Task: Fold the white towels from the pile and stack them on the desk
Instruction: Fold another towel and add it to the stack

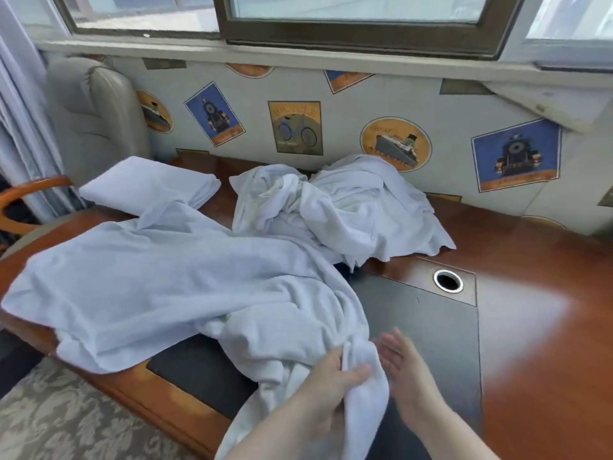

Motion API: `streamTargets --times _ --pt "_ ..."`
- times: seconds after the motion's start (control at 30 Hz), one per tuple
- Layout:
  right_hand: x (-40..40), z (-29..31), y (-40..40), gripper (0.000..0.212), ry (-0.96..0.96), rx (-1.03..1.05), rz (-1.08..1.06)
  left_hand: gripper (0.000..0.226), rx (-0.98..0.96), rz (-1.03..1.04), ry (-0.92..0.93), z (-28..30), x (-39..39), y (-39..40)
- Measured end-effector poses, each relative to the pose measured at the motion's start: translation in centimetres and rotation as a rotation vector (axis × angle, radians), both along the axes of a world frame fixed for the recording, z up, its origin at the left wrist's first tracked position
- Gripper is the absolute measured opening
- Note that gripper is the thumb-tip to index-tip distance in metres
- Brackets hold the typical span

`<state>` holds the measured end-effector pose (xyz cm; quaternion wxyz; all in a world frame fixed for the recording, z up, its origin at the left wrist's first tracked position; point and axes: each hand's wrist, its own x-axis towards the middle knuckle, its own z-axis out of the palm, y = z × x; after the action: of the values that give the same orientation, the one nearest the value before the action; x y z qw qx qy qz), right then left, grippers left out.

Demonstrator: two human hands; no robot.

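Observation:
A large white towel (159,280) lies spread and rumpled across the left half of the wooden desk (537,293), with one end hanging over the near edge. My left hand (328,380) grips a bunched part of that towel at the near edge. Just to its right, my right hand (403,363) is held with fingers straight, close to the towel but holding nothing. A crumpled pile of white towels (335,207) sits at the back middle of the desk. A folded white towel (149,184) lies at the back left.
A dark inset pad (428,313) covers the desk's middle, with a round metal cable hole (448,281) behind it. A grey padded chair (96,114) with a wooden arm stands at the far left. The wall with posters and a window runs along the back.

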<state>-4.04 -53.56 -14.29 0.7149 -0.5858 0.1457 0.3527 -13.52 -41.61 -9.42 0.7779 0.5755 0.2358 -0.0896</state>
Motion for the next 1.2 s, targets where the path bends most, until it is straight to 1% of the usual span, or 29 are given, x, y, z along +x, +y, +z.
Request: streamTargets --times 0.07,0.1,0.13,0.17,0.2,0.23,0.27,0.3,0.33,0.4,0.43,0.47,0.57,0.6,0.63,0.67,0.7,0.73,0.77,0.8,0.83,0.87,0.9,0.97,1.03,1.07,1.1,1.13,1.2 --pt "-2.7 -1.7 -2.5 0.045 0.016 0.11 0.085 0.016 -0.109 0.106 -0.017 1.1 2.2 -0.7" --pt "-3.6 -1.8 -3.9 0.04 -0.048 0.128 0.159 0.016 -0.147 0.125 -0.038 1.8 3.4 -1.1" --pt "-4.2 -1.7 -5.3 0.037 -0.145 0.223 0.203 0.018 -0.189 0.128 -0.064 2.7 4.7 -1.6" --pt "-4.4 -1.5 -6.7 0.04 -0.235 0.328 0.188 0.019 -0.249 0.127 -0.096 3.6 6.0 -2.1" --pt "-4.5 -0.3 -7.7 0.041 -0.274 0.41 0.22 0.021 -0.323 0.132 -0.12 4.4 7.3 -2.6" --pt "-4.4 1.1 -8.7 0.044 -0.323 0.317 0.276 0.024 -0.399 0.145 -0.143 5.2 8.4 -3.2" --pt "-3.9 2.5 -9.7 0.055 -0.231 0.204 0.331 0.028 -0.452 0.157 -0.176 6.1 9.4 -3.7" --pt "-3.2 3.3 -10.9 0.062 -0.212 0.094 0.334 0.031 -0.476 0.171 -0.216 6.8 10.2 -4.0" --pt "-2.2 3.5 -12.4 0.059 -0.243 0.039 0.256 0.03 -0.459 0.184 -0.258 7.5 10.9 -4.2" --pt "-0.1 4.7 -15.0 0.05 -0.311 -0.018 0.073 0.02 -0.36 0.181 -0.303 8.7 12.2 -4.4" --pt "0.8 5.8 -16.4 0.047 -0.332 -0.038 0.032 0.015 -0.308 0.172 -0.306 9.1 12.9 -4.5" --pt "1.7 7.1 -17.6 0.043 -0.351 -0.046 0.055 0.011 -0.27 0.167 -0.308 9.5 13.6 -4.7" --pt "4.7 11.0 -20.6 0.033 -0.387 -0.209 0.377 0.009 -0.179 0.163 -0.296 10.5 16.6 -6.4" --pt "6.3 12.0 -21.3 0.033 -0.405 -0.266 0.445 0.01 -0.152 0.155 -0.293 10.7 18.0 -7.2" --pt "8.1 12.8 -21.7 0.033 -0.435 -0.309 0.45 0.011 -0.131 0.132 -0.296 11.0 19.5 -8.0" --pt "10.2 13.6 -22.0 0.03 -0.492 -0.364 0.39 0.014 -0.115 0.085 -0.306 11.4 20.9 -8.8" --pt "12.4 14.3 -22.1 0.027 -0.568 -0.475 0.269 0.022 -0.1 0.014 -0.314 11.9 22.3 -9.5" --pt "14.5 14.7 -22.4 0.026 -0.64 -0.623 0.096 0.033 -0.08 -0.06 -0.303 12.4 23.5 -10.0" --pt "16.4 15.0 -22.7 0.031 -0.692 -0.747 -0.104 0.043 -0.054 -0.123 -0.272 12.7 24.3 -10.4" --pt "17.5 15.1 -23.1 0.041 -0.71 -0.816 -0.28 0.049 -0.022 -0.167 -0.229 12.7 24.9 -10.7" --pt "18.0 14.8 -23.3 0.051 -0.721 -0.824 -0.387 0.052 0.023 -0.199 -0.197 12.4 25.1 -11.0" --pt "17.9 14.1 -23.2 0.056 -0.754 -0.823 -0.436 0.054 0.103 -0.224 -0.186 11.6 25.0 -11.2" --pt "16.9 12.8 -22.8 0.054 -0.802 -0.822 -0.447 0.052 0.211 -0.246 -0.191 10.2 24.3 -11.3" --pt "13.1 8.5 -21.1 0.041 -0.886 -0.769 -0.345 0.037 0.437 -0.203 -0.197 6.0 21.6 -11.4" --pt "7.5 3.0 -19.0 0.025 -0.841 -0.744 -0.173 0.02 0.705 -0.085 -0.157 0.5 17.1 -10.9" --pt "4.7 0.7 -18.1 0.023 -0.789 -0.728 -0.088 0.02 0.808 -0.022 -0.107 -2.0 14.4 -10.6" --pt "2.1 -1.3 -17.2 0.024 -0.741 -0.717 0.023 0.025 0.868 0.025 -0.054 -4.3 11.7 -10.4" --pt "0.0 -3.0 -16.6 0.03 -0.75 -0.749 0.199 0.03 0.886 0.055 -0.019 -6.1 9.3 -10.2" --pt "-2.7 -4.4 -15.1 0.05 -0.935 -0.896 0.588 0.035 0.907 0.101 -0.005 -8.3 5.8 -9.8"
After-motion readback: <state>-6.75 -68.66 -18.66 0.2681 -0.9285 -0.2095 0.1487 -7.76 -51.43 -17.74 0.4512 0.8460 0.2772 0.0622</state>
